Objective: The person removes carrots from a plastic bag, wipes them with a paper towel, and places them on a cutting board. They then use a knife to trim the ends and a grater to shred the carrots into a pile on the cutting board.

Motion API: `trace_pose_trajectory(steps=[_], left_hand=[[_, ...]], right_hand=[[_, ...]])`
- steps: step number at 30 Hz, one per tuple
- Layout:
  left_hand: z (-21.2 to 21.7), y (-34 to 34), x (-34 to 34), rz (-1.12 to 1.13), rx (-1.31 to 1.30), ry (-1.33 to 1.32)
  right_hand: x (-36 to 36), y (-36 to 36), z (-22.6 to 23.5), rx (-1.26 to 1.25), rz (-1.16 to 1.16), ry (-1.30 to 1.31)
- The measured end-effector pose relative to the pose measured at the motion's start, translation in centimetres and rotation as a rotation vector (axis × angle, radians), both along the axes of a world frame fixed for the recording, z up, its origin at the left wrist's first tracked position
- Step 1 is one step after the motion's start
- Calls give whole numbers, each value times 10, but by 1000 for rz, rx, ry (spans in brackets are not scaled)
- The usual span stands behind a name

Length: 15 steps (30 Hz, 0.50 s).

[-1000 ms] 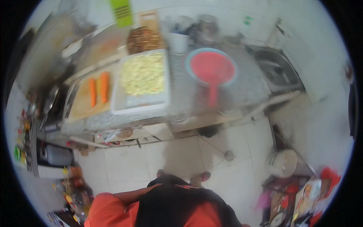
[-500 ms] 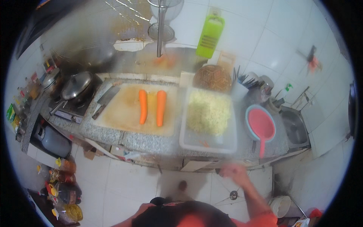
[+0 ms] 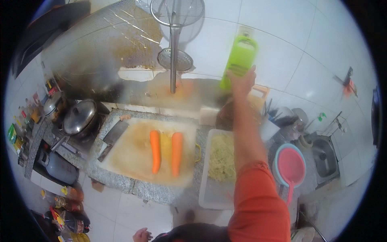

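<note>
My right arm stretches up over the counter to a green slicer-grater (image 3: 243, 50) hanging on the tiled wall. My right hand (image 3: 242, 82) is around the grater's lower part, thumb on one side and fingers on the other. Down at the lower edge, my left hand (image 3: 142, 235) is empty, its fingers loosely apart. Two orange carrots (image 3: 155, 152) lie side by side on a stained cutting board (image 3: 133, 157). To their right, a white plastic tray (image 3: 204, 189) holds pale green shredded vegetable (image 3: 221, 155), partly hidden by my forearm.
A cleaver (image 3: 116, 132) rests at the board's left edge. Farther left, a lidded pan (image 3: 80, 117) stands on the stove. A skimmer (image 3: 175, 59) and a strainer (image 3: 177, 12) hang above. On the right are a pink strainer (image 3: 291, 165) in a blue basin and a sink (image 3: 324, 155).
My right hand has gone from below the counter's front edge up to the grater and taken hold of it. My left hand has come into sight. The view has tilted upward.
</note>
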<state>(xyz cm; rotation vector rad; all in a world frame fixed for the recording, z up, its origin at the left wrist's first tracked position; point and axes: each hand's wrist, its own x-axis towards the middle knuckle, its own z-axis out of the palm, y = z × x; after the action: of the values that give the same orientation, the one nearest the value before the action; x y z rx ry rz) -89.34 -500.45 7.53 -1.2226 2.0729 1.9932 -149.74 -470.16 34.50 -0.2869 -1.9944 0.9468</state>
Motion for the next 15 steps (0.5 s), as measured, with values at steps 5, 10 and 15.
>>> trace_pose_trajectory(steps=[5,10,15], left_hand=[[6,5,-9,104,47,-10],[0,-11,-36,45,72,50],[13,-23,-65,-32,20,63]], right_hand=[[-47,-23,1,6,-229,43],[-43,-22,24,-96,-185,-54],[-25,-19,30,-106,-120,-77]])
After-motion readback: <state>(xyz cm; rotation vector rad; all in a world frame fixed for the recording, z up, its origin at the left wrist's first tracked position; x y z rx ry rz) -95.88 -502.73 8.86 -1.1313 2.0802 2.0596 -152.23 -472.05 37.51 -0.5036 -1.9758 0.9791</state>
